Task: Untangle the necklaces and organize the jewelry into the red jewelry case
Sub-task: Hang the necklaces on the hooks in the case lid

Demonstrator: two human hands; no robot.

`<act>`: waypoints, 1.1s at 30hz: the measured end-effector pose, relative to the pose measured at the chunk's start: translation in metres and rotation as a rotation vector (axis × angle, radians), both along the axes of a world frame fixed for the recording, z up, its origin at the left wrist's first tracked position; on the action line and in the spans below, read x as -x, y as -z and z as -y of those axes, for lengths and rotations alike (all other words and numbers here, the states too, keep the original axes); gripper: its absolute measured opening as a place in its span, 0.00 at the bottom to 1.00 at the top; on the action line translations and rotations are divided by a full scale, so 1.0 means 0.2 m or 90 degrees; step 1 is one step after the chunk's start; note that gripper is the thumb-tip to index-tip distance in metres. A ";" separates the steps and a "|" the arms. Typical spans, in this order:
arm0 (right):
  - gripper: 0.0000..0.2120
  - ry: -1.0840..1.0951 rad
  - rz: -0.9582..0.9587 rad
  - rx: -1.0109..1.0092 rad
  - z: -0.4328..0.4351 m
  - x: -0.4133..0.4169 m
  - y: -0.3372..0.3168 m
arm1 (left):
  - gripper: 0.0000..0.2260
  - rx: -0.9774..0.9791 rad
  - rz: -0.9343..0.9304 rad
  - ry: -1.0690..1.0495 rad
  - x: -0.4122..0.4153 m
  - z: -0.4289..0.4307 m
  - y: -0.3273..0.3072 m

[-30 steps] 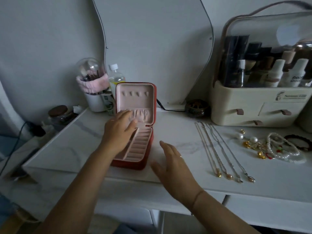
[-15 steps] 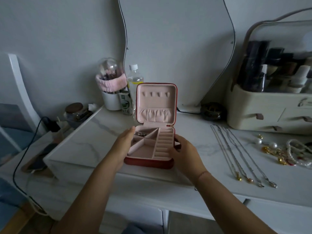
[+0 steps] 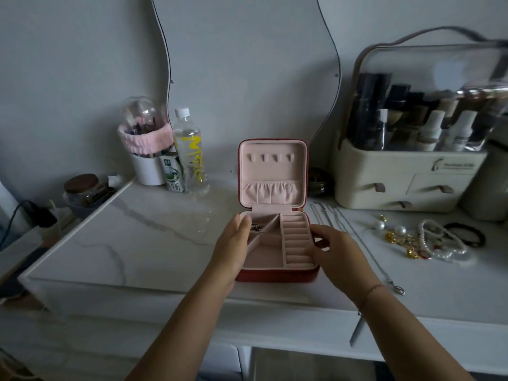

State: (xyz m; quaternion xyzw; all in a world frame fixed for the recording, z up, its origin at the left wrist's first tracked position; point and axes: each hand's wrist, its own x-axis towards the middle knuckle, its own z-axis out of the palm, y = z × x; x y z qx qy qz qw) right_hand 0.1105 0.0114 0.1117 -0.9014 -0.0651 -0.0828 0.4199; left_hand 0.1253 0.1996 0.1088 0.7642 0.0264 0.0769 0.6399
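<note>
The red jewelry case stands open near the marble top's front edge, its pink lid upright. A small metallic piece lies in the case's back-left compartment. My left hand holds the case's left side with the thumb at the rim. My right hand grips the right side, fingers curled over the edge. Several thin necklaces lie straight and side by side just right of the case, partly hidden by my right hand. Pearl and gold earrings and pearl bracelets lie further right.
A cream cosmetics organizer fills the back right, with a black hair tie in front of it. A water bottle, a brush cup and a jar stand back left. A wavy mirror leans on the wall.
My left hand left the case's lid and my right hand came in from hovering; both now hold the case's sides. The case has turned square to me and sits closer to the necklaces.
</note>
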 end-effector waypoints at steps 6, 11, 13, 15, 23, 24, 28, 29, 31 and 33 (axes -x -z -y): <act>0.13 -0.030 -0.001 0.021 0.09 0.01 -0.02 | 0.09 -0.021 -0.004 0.003 0.00 0.05 0.00; 0.13 0.076 0.075 -0.010 0.30 0.08 -0.01 | 0.17 -0.349 0.269 -0.097 0.04 0.10 -0.01; 0.10 0.135 0.110 -0.046 0.38 0.13 0.00 | 0.16 -0.462 0.405 -0.041 0.09 0.20 -0.01; 0.09 0.169 0.132 -0.071 0.43 0.19 0.02 | 0.14 -0.547 0.459 0.064 0.13 0.32 0.01; 0.09 0.204 0.175 -0.149 0.50 0.35 0.07 | 0.07 -0.697 0.463 0.233 0.13 0.50 0.11; 0.09 0.205 0.177 -0.151 0.51 0.35 0.07 | 0.07 -0.695 0.455 0.241 0.13 0.51 0.10; 0.09 0.196 0.175 -0.147 0.51 0.36 0.09 | 0.06 -0.689 0.423 0.256 0.13 0.52 0.08; 0.09 0.192 0.173 -0.155 0.51 0.36 0.09 | 0.05 -0.685 0.415 0.259 0.13 0.52 0.08; 0.09 0.186 0.169 -0.164 0.50 0.36 0.10 | 0.05 -0.677 0.403 0.257 0.13 0.52 0.08; 0.09 0.184 0.161 -0.159 0.50 0.36 0.11 | 0.05 -0.671 0.385 0.258 0.13 0.52 0.08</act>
